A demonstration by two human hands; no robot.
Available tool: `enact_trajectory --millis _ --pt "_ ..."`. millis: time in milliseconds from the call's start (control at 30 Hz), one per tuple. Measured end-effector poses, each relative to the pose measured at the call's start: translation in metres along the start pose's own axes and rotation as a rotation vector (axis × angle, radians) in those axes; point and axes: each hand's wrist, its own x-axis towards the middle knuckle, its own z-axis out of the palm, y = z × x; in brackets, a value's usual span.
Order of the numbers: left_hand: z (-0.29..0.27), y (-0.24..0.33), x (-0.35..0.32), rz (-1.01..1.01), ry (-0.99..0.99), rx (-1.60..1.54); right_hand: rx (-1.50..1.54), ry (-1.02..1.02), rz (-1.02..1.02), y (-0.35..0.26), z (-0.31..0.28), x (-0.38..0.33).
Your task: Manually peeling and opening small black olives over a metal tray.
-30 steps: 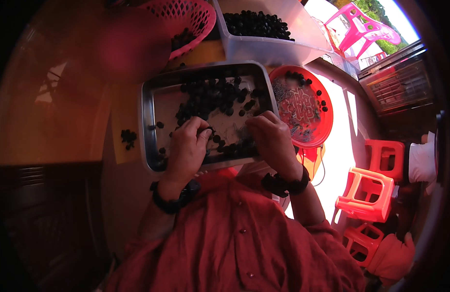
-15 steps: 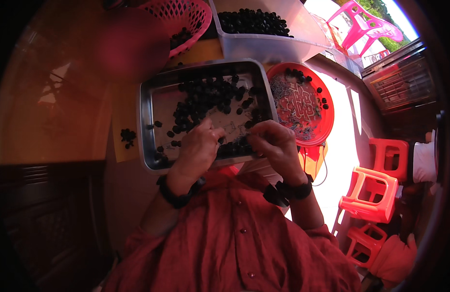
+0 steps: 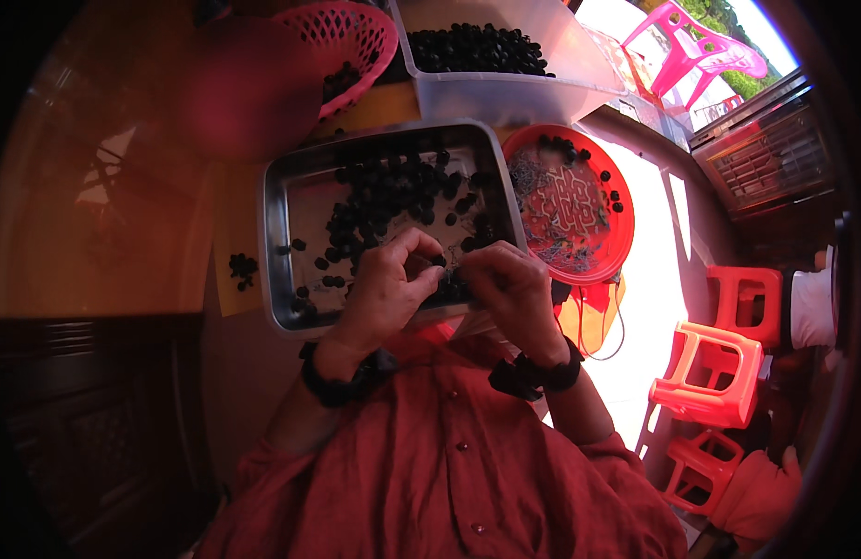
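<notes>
A metal tray (image 3: pixel 279 244) on the table holds several small black beads (image 3: pixel 386 191). My left hand (image 3: pixel 384 291) and my right hand (image 3: pixel 505 287) meet over the tray's near edge, fingertips pinched together around one black bead (image 3: pixel 439 261). Whether a thread runs between my fingers is too small to tell. Both wrists wear dark bead bracelets (image 3: pixel 342 382). My red shirt (image 3: pixel 449 466) fills the lower part of the view.
A red round plate (image 3: pixel 589 244) with a few beads sits right of the tray. A clear tub (image 3: pixel 505 88) of black beads and a pink basket (image 3: pixel 356 37) stand behind. A few loose beads (image 3: pixel 241 267) lie left of the tray. Red stools (image 3: pixel 710 373) stand at right.
Both hands lifted off the beads in the tray and came together near its front edge, pinching one bead between them.
</notes>
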Motion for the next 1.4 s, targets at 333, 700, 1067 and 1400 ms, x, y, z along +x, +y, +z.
enact_trajectory --millis 333,700,1067,1400 --pt "0.006 0.006 -0.008 0.016 0.0 -0.172 -0.231 0.114 -0.256 -0.008 0.009 0.002" --pt "0.008 0.008 -0.009 0.15 0.12 0.02 0.039 0.086 0.037 -0.012 0.004 -0.004" --pt "0.01 0.0 -0.008 0.161 0.132 0.143 0.186 0.071 0.175 -0.011 0.005 -0.003" --pt "0.017 -0.013 0.002 0.293 0.149 0.556 -0.361 -0.077 -0.219 0.004 0.004 0.019"
